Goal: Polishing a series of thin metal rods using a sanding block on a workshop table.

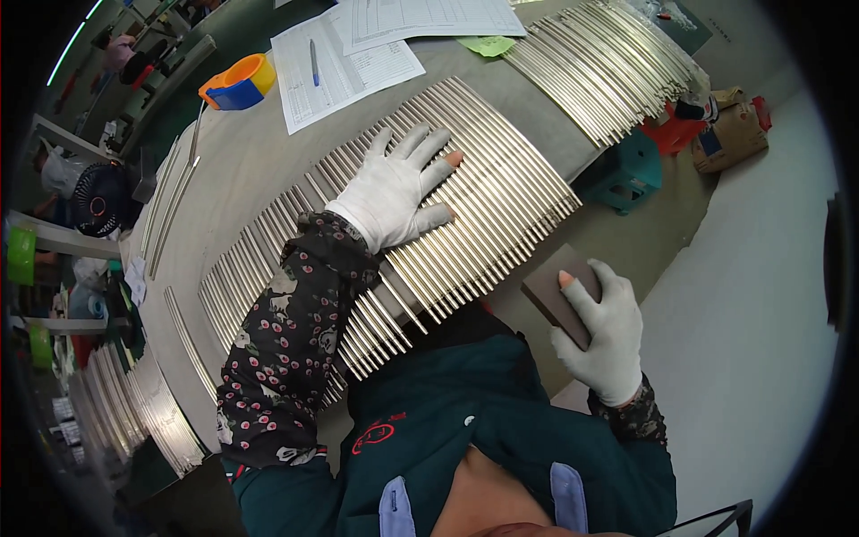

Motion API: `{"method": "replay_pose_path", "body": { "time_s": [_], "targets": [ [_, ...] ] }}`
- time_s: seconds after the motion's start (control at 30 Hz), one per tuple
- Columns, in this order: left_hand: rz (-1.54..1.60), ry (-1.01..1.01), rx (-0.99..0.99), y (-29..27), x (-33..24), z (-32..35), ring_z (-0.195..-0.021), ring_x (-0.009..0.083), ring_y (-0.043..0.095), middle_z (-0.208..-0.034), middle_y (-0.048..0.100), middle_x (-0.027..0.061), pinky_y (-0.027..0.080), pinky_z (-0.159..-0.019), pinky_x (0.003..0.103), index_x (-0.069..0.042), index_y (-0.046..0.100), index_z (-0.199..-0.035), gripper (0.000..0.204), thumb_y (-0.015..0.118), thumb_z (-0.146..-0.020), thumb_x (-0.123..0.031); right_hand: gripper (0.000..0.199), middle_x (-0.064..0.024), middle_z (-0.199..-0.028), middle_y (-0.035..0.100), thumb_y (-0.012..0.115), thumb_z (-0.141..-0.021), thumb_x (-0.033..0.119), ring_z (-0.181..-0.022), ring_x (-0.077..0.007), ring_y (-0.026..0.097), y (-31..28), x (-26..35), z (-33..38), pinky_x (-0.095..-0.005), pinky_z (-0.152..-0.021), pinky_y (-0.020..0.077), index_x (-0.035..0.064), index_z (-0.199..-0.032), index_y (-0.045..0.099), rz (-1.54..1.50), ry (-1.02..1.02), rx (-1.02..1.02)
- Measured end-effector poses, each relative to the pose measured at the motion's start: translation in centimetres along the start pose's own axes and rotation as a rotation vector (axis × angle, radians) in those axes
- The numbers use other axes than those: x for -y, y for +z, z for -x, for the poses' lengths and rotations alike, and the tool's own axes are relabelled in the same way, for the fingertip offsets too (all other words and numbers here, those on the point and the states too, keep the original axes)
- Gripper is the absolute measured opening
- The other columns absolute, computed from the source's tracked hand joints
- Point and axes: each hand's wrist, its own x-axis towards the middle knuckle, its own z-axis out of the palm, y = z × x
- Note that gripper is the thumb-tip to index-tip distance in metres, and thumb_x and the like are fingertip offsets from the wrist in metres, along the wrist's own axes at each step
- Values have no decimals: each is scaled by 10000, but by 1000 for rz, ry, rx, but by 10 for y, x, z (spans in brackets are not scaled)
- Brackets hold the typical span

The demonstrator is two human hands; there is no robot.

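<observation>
A wide row of thin, shiny metal rods (501, 188) lies side by side across the grey table (224, 161), their near ends jutting past its edge. My left hand (391, 190), in a white glove with a bare fingertip showing, rests flat on the rods with its fingers spread. Off the table to the right, my right hand (607, 333), gloved the same way, grips a brown rectangular block (562, 295) between thumb and fingers. The block is held apart from the rods, close to their right ends. Patterned sleeves cover my forearms.
Another bundle of rods (599, 67) lies at the far right. Behind the row are printed sheets (309, 67) with a pen (314, 63) and an orange-and-blue tape dispenser (240, 82). A few loose rods (174, 215) lie left. A teal stool (626, 174) stands beyond the table's right edge.
</observation>
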Motion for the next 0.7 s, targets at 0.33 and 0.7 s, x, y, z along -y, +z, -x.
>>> {"method": "replay_pose_path", "body": {
  "time_s": [0.33,0.7],
  "targets": [
    [95,-160,-73,-46,24,96,-1384,421,251,-1511,244,222,204,-1114,550,-168,229,-1501,777,255,-916,-680,556,-222,-1204,512,734,-634,230,-986,-362,543,14,5,5,-428,-824,484,114,-1165,614,-52,-23,16],
    [17,-264,93,-30,3,187,-1398,409,231,-1531,219,208,139,-1117,580,-207,192,-1514,710,300,-936,-606,610,-195,-1246,509,721,-636,113,-1058,-350,518,4,0,8,-413,-901,457,113,-1231,585,-28,53,-78]
  ]
}}
